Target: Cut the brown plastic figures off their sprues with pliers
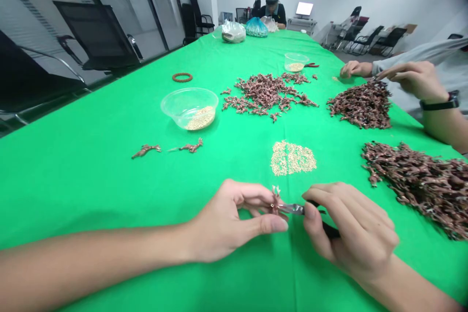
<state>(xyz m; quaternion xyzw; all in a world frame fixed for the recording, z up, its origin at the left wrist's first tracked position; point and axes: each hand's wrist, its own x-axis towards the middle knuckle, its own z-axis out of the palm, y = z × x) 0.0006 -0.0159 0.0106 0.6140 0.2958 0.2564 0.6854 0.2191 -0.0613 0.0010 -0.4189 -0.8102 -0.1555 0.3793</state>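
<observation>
Pinching a brown animal figurine (275, 200) in left hand (237, 224), right hand (351, 224) gripping pliers (294, 209), clear bowl (173, 107) of golden bits (201, 118) beyond left.

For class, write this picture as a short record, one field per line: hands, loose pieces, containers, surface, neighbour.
Left hand: small brown figure held in the fingers
Right hand: black-handled pliers, tips at the figure
Ahead of hands: patch of golden bits
Right: large heap of brown figures
Left: two separate figures
Containers: clear bowl, smaller tub behind, both holding golden bits
Surface: green cloth
Neighbour: one hand at another heap
</observation>
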